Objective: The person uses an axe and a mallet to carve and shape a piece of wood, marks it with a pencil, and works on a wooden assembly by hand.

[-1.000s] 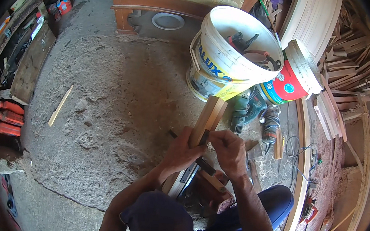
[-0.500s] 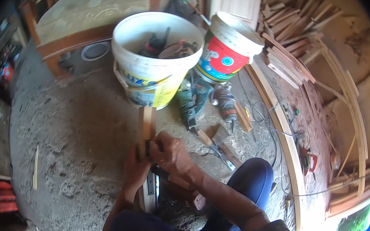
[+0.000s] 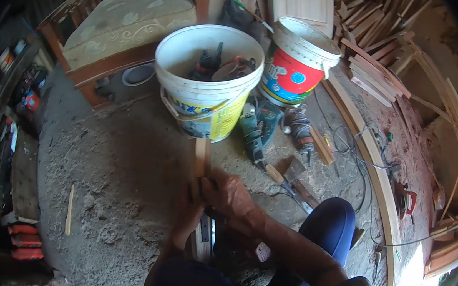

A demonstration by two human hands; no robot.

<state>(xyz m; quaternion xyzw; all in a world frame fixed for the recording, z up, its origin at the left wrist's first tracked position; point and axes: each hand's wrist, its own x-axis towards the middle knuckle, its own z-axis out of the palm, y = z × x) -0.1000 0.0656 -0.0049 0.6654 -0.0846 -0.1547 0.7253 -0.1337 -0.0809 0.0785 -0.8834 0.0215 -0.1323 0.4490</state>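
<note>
Fingers of right hand (image 3: 229, 193) and left hand (image 3: 188, 208) wrapping tightly around lower end of narrow pale wooden strip (image 3: 201, 157), holding it upright above dusty concrete floor (image 3: 120, 170), just before white-and-yellow plastic bucket (image 3: 206, 93).

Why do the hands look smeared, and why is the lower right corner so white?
Head view: the left hand and right hand gripping the wooden strip are motion-blurred, while the white bucket stays fairly sharp; daylight overexposes the lower right corner; fisheye bends the long planks and blackens the rim.
</note>
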